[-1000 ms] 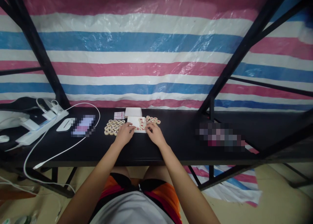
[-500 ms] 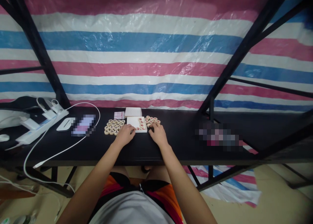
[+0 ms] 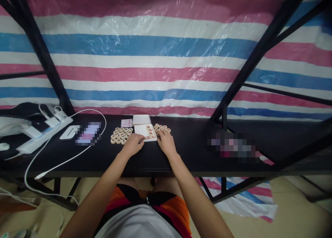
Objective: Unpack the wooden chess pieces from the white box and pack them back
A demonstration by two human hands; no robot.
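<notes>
A shallow white box (image 3: 140, 130) lies on the black table, with several red-marked xiangqi pieces (image 3: 150, 131) along its right side and near edge. My left hand (image 3: 133, 144) is closed at the box's near left corner, its fingertips on the rim. My right hand (image 3: 166, 143) sits at the box's right side, fingers apart and reaching to the loose red-marked pieces (image 3: 165, 128) there; its fingertips partly cover the nearest ones. Left of the box, a cluster of dark-marked pieces (image 3: 118, 135) stands in rows, partly behind my left hand.
Behind the box lie a white lid (image 3: 141, 119) and a small pink-and-white stack (image 3: 126, 123). To the left are a blurred phone (image 3: 89, 133), a white flat device (image 3: 69, 132), a looping white cable (image 3: 61, 162) and a power strip (image 3: 38, 136). Blurred items (image 3: 234, 147) lie at right.
My right hand has shifted slightly forward and left, its fingers now nearer the loose red-marked pieces. The box is turned slightly, its near right corner a little lower. My left hand stays at its corner.
</notes>
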